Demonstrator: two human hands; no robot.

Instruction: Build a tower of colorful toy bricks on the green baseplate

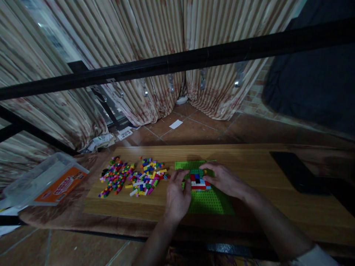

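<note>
A small building-brick model (198,181) in red, white, light blue, dark blue and green sits on a green studded baseplate (208,203). My left hand (178,192) curls against the model's left side, thumb and index finger bent toward its edge. From the right, my right hand (222,178) reaches over the plate, its index finger at the model's back corner and its thumb at the right side. A yellowish spot shows between those fingers, too small to name. The fingertips partly cover the model's sides.
Two heaps of loose bricks, one farther left (118,177) and one nearer (146,177), lie on the wooden board (133,208). A dark flat object (296,171) rests at the right. Left of the board stands a clear plastic box (55,181) with an orange label. A black rail (172,62) crosses behind.
</note>
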